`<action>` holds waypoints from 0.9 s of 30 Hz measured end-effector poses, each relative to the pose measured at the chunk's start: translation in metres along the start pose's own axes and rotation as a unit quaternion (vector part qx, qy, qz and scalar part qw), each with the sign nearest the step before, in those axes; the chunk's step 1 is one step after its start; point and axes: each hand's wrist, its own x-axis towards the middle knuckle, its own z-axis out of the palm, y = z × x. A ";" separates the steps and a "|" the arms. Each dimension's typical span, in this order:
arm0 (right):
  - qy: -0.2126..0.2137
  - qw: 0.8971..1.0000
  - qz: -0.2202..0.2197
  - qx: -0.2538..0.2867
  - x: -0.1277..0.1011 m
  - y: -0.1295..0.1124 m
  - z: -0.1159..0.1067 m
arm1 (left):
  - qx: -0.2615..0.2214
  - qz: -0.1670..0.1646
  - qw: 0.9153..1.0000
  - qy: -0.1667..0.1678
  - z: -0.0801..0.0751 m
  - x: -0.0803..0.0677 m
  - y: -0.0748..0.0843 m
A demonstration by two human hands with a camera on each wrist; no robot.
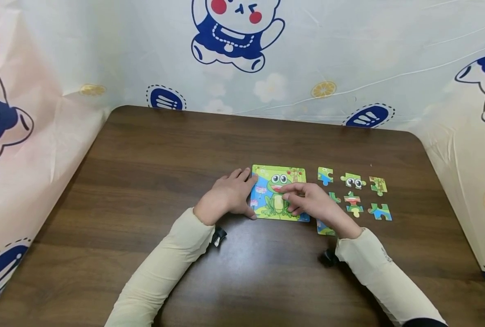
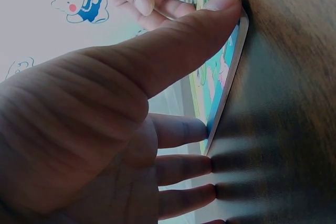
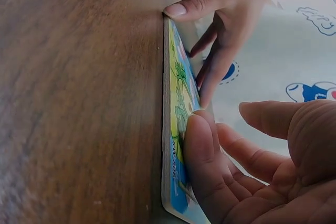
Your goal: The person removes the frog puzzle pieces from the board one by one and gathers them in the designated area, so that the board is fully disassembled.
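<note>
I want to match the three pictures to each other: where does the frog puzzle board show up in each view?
Head: frog puzzle board lies flat at table centre, between both hands.
Left wrist: it runs as a thin edge down the right of the thumb.
Right wrist: seen edge-on, centre.
Shared landmark: the left hand touching the board's edge.

Centre of frame: frog puzzle board (image 1: 279,193) flat on brown wooden table (image 1: 144,181). Left hand (image 1: 230,195) rests at board's left edge, fingers straight, thumb at lower-left corner. Right hand (image 1: 313,202) lies over board's right half, fingertips on the frog picture. Right of board: loose puzzle pieces (image 1: 354,195) in rows. Cartoon-print sheet (image 1: 348,54) behind the table.
</note>
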 end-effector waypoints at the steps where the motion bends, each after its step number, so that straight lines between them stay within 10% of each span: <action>1: 0.003 1.000 0.000 -0.004 0.000 0.000 0.000 | 0.001 0.000 1.000 0.000 0.000 0.000 0.000; 27: 0.038 0.994 -0.045 -0.093 0.001 -0.006 0.006 | 0.006 -0.002 1.000 0.009 0.001 -0.001 0.000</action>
